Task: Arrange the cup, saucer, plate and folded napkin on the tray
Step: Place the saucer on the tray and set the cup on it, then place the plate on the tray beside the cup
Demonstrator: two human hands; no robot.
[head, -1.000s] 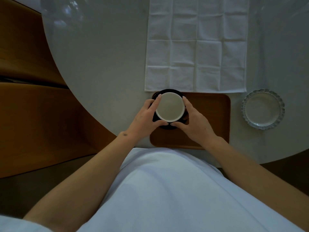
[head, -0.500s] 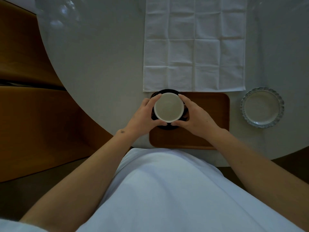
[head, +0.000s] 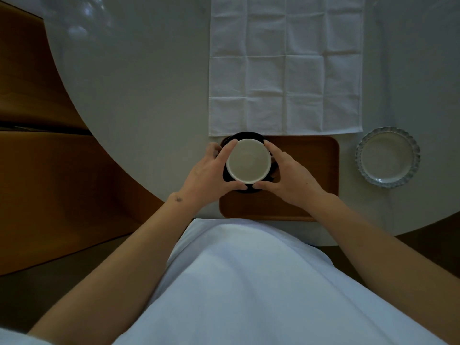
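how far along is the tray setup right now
Done: nothing released yet. In hand: left hand and right hand hold the cup on the dark saucer at the tray's far-left corner. Left: the plate and the unfolded napkin, both on the table.

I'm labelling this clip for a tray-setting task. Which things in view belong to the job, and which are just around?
Belongs to the job:
- white cup, held by left hand and right hand
- black saucer under it
- wooden tray
- glass plate, still off the tray
- white napkin, lying unfolded

Just around:
- round table
- wooden bench
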